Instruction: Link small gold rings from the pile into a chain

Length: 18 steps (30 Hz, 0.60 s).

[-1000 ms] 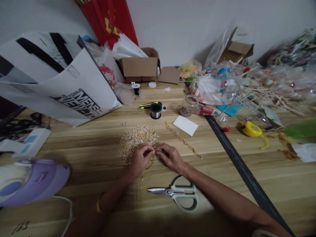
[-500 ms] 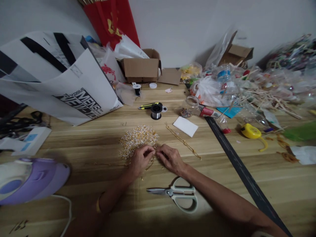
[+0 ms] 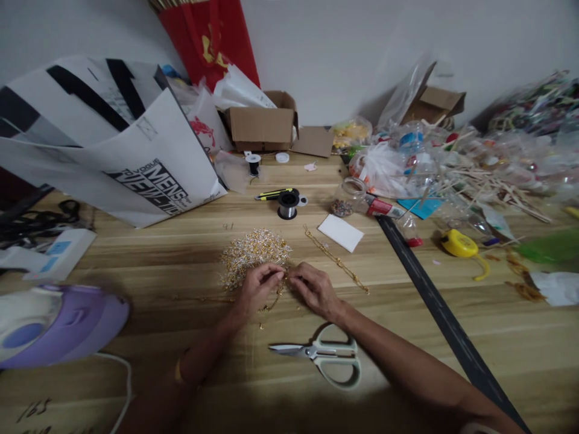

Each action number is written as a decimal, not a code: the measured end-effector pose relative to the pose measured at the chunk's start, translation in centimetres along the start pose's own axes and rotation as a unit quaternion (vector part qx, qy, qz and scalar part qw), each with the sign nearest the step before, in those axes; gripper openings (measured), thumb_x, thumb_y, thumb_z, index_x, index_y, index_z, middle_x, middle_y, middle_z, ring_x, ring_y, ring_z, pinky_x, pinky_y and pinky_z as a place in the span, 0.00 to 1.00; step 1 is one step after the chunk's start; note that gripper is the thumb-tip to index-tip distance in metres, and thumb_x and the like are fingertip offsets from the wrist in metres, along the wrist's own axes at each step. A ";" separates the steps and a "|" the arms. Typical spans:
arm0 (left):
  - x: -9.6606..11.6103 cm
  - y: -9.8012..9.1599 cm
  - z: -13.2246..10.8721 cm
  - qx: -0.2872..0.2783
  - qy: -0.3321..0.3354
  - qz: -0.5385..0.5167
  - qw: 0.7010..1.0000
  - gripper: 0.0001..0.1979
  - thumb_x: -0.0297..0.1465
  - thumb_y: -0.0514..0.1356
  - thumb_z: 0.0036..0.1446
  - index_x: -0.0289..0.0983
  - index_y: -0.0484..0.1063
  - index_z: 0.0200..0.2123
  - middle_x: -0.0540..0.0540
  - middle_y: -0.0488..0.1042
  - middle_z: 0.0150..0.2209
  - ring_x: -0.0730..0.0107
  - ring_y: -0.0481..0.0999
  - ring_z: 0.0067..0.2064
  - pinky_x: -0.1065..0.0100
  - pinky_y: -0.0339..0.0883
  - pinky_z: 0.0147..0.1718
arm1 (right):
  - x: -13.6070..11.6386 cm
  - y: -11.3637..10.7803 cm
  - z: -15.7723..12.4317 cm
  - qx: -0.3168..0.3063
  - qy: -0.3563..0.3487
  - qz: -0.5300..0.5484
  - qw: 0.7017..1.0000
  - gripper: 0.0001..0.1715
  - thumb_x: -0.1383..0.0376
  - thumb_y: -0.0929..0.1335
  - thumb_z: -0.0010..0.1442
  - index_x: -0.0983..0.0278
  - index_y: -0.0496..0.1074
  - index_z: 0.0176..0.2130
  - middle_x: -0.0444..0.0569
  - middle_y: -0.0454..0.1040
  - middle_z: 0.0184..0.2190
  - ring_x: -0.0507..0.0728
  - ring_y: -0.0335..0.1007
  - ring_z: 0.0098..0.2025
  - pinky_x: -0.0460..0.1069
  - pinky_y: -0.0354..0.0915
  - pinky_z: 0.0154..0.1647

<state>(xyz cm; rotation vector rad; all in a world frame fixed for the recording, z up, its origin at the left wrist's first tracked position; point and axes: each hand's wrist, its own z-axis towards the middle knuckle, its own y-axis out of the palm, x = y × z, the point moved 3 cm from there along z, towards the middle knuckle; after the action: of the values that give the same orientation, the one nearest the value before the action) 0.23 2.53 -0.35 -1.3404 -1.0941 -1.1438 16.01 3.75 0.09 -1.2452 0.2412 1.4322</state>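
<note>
My left hand point(image 3: 259, 286) is closed in a pinch on a thin gold chain point(image 3: 271, 303), part of which hangs below the fingers onto the table. Close to it, fingertips nearly meeting, my right hand point(image 3: 314, 290) pinches too; whatever lies between its fingers is too small to make out. A heap of clear and gold beads point(image 3: 253, 250) lies just beyond my left hand. Beyond my right hand a second gold chain point(image 3: 337, 260) is stretched out on the table. Scissors point(image 3: 316, 351) with pale handles lie nearer me, blades pointing left.
Wire spools point(image 3: 287, 206), a yellow-black cutter point(image 3: 266, 194), a white card point(image 3: 341, 232) and a bead jar point(image 3: 346, 196) stand or lie farther back. At left are a purple iron point(image 3: 85, 322) and a large paper bag point(image 3: 149, 163). A yellow tape measure point(image 3: 459, 243) sits right.
Both hands stay pinched close together, with only slight finger movement. The chain hanging from my left hand has shifted a little. The whole view has moved slightly.
</note>
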 end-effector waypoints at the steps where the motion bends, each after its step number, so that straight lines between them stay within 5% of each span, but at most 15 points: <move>1: 0.0 0.0 0.1 -0.010 -0.015 -0.019 1.000 0.11 0.37 0.61 0.49 0.33 0.72 0.30 0.50 0.71 0.23 0.73 0.69 0.26 0.72 0.64 0.28 | -0.1 0.0 0.0 -0.001 -0.002 0.007 1.000 0.09 0.65 0.61 0.63 0.64 0.69 0.37 0.51 0.72 0.32 0.54 0.67 0.34 0.48 0.63 0.36; 7: -0.1 0.1 0.1 -0.035 -0.082 -0.098 0.991 0.12 0.37 0.65 0.42 0.33 0.73 0.28 0.50 0.72 0.21 0.73 0.70 0.24 0.71 0.66 0.27 | -0.5 -0.1 0.2 -0.007 -0.027 0.026 0.999 0.10 0.66 0.61 0.64 0.64 0.70 0.38 0.51 0.72 0.33 0.54 0.67 0.35 0.48 0.63 0.37; 18: 0.3 0.2 0.0 -0.080 -0.077 -0.091 0.990 0.12 0.38 0.63 0.46 0.33 0.73 0.23 0.49 0.72 0.21 0.75 0.68 0.25 0.72 0.64 0.27 | -0.8 -0.4 0.5 -0.009 -0.047 0.000 0.999 0.11 0.66 0.59 0.64 0.64 0.69 0.36 0.51 0.71 0.31 0.54 0.66 0.34 0.48 0.63 0.36</move>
<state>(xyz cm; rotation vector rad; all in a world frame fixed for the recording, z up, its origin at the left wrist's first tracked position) 0.50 2.54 -0.06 -1.4975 -1.2803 -1.3014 15.89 3.81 1.08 -1.1884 0.1647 1.4906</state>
